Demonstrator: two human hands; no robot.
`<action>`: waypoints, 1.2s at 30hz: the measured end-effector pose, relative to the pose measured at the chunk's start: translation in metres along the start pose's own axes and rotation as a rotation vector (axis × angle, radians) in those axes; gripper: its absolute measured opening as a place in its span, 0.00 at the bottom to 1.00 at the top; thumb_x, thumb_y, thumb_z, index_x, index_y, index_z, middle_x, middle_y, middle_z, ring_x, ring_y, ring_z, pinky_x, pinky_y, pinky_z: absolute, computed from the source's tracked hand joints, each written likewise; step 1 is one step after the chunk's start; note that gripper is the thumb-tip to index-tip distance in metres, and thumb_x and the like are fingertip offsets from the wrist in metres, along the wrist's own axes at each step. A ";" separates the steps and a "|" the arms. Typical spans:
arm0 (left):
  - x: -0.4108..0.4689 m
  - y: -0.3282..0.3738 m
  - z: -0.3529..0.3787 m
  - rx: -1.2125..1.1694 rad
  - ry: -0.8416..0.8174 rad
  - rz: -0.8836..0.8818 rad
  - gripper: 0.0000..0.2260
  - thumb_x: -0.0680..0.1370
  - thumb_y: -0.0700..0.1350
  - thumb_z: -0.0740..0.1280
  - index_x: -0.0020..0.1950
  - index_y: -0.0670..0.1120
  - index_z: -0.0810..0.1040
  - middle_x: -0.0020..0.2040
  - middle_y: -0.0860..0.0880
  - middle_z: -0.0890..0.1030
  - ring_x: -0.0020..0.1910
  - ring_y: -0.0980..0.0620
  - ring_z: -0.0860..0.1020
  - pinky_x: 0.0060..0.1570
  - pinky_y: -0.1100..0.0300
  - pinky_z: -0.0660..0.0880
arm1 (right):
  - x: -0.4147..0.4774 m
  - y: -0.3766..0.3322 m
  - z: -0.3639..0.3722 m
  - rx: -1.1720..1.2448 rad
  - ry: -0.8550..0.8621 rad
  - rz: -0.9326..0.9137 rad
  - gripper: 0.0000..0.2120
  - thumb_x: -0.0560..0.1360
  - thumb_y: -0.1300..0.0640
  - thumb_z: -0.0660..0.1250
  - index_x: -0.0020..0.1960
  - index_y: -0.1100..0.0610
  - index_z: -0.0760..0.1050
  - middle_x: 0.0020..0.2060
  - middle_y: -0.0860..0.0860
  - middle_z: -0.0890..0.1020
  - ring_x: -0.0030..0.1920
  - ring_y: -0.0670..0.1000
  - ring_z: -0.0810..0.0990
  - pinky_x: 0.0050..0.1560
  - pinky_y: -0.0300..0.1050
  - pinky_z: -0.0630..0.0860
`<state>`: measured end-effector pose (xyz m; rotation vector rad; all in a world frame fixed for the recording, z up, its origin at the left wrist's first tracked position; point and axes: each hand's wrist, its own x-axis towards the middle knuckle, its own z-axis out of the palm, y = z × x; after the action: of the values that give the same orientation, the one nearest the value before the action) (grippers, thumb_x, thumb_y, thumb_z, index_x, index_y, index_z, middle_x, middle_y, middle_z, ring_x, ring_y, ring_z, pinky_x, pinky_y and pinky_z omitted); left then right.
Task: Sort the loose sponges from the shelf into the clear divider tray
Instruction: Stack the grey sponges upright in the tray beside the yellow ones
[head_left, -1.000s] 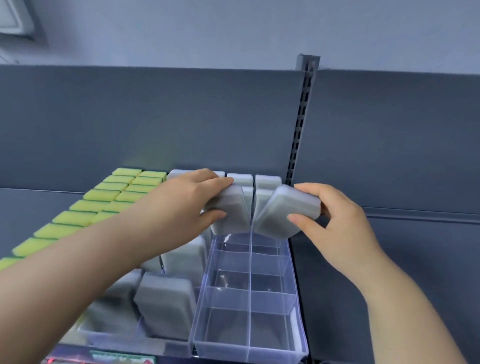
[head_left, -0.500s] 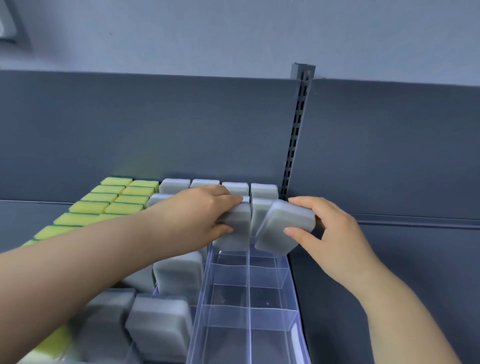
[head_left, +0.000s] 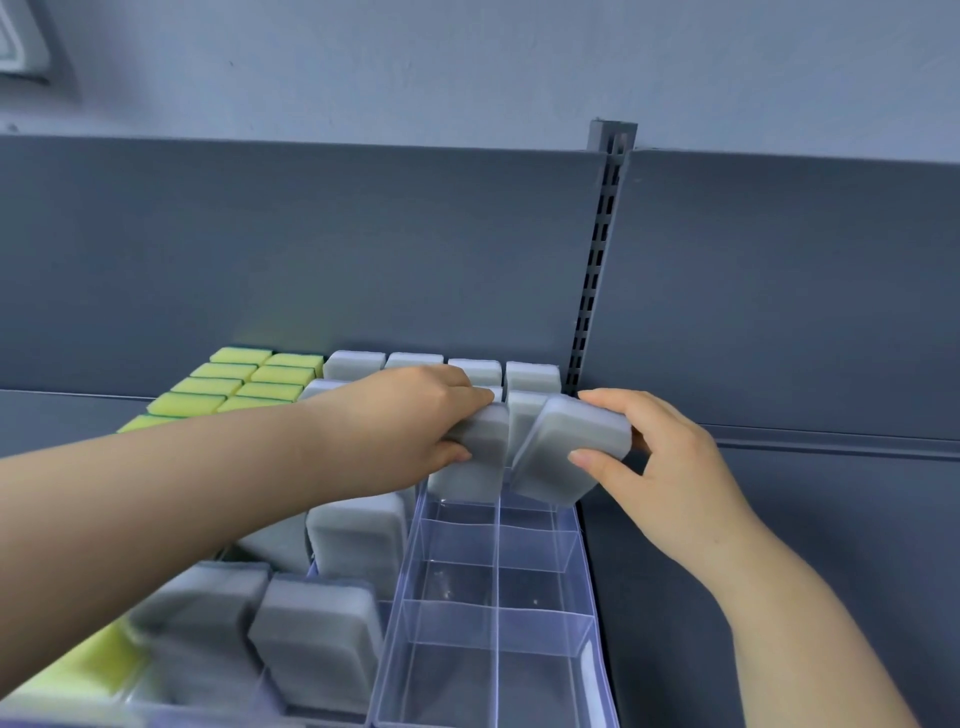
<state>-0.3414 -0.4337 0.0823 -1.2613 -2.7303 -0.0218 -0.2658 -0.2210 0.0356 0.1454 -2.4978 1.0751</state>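
on the grey shelf (head_left: 779, 519), over the far cells of the clear tray (head_left: 583, 571), we hold two grey sponges. they look light and squashy, best pinched gently across the edges. the left sponge (head_left: 475, 457) stands gripped under our left hand (head_left: 410, 421); the right sponge (head_left: 571, 452) tilts, pinched by our right hand (head_left: 670, 467).

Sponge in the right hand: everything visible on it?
The grey sponge is a soft-looking foam block with rounded corners and a paler layer along one broad face. The right hand pinches it, thumb on the near edge, fingers over the far edge. It is tilted, top leaning right, lower end at the clear divider tray's right column.
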 end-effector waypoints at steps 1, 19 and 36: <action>0.001 -0.001 0.000 -0.004 -0.010 -0.006 0.20 0.78 0.51 0.61 0.70 0.51 0.65 0.63 0.53 0.70 0.62 0.54 0.69 0.53 0.66 0.62 | 0.000 0.001 0.000 -0.002 0.000 -0.003 0.18 0.71 0.55 0.70 0.58 0.42 0.72 0.51 0.30 0.72 0.55 0.29 0.67 0.49 0.18 0.61; 0.020 -0.002 0.010 0.002 -0.209 -0.107 0.16 0.77 0.50 0.65 0.63 0.48 0.71 0.58 0.49 0.73 0.58 0.48 0.72 0.57 0.52 0.70 | 0.003 0.008 0.000 0.023 -0.015 -0.002 0.19 0.71 0.54 0.70 0.57 0.39 0.70 0.52 0.30 0.72 0.57 0.31 0.67 0.51 0.22 0.65; 0.021 -0.002 0.033 0.032 -0.329 -0.124 0.10 0.76 0.49 0.66 0.54 0.46 0.71 0.54 0.48 0.74 0.55 0.48 0.73 0.50 0.56 0.70 | 0.007 0.011 0.005 0.023 -0.028 0.009 0.18 0.71 0.54 0.70 0.57 0.40 0.71 0.51 0.30 0.72 0.56 0.31 0.67 0.50 0.20 0.64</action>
<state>-0.3604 -0.4172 0.0527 -1.1764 -3.0681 0.2367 -0.2769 -0.2160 0.0279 0.1574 -2.5133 1.1129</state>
